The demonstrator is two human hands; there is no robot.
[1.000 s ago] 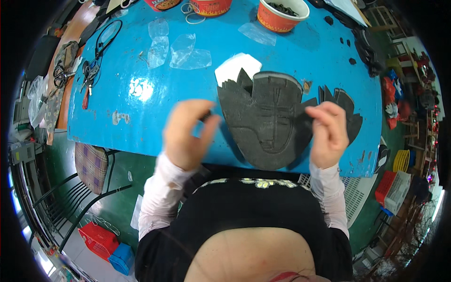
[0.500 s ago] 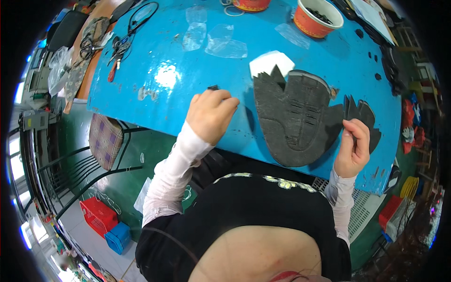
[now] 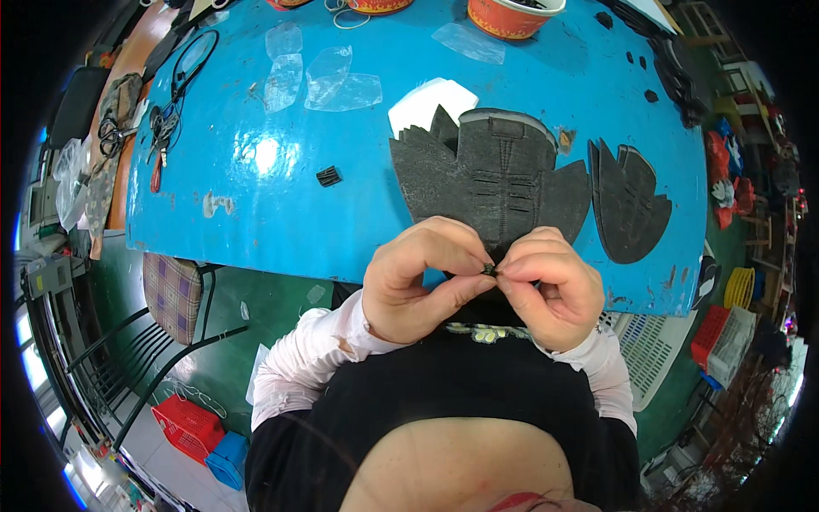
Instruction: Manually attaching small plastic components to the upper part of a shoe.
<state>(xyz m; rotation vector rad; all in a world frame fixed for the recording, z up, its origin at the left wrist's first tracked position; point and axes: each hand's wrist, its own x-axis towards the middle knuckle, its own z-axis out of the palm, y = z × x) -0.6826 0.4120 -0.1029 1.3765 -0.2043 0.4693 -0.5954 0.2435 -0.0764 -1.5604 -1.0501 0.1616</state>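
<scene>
My left hand [image 3: 426, 277] and my right hand [image 3: 550, 286] meet at the table's near edge. Thumb and forefinger of each pinch a tiny dark piece [image 3: 489, 270], too small to identify. Just beyond them lies a stack of dark grey shoe-upper pieces [image 3: 503, 166] with slits down the middle and jagged side flaps; my fingers cover its near end. Another fanned stack of grey upper pieces [image 3: 631, 205] rests to the right. A small black ribbed piece [image 3: 328, 176] sits by itself on the left.
The blue table [image 3: 256, 205] carries clear plastic sheets [image 3: 341, 85], a white sheet [image 3: 431, 102] and an orange paper tub [image 3: 512, 19]. Keys with cords [image 3: 162, 136] lie at the left edge. A plaid-seated chair [image 3: 173, 297] stands left, a white plastic crate [image 3: 653, 358] lower right.
Both hands have come together in front of my chest, pinching the tiny piece. My left left the ribbed piece on the table; my right moved away from the right-hand stack. The view has shifted.
</scene>
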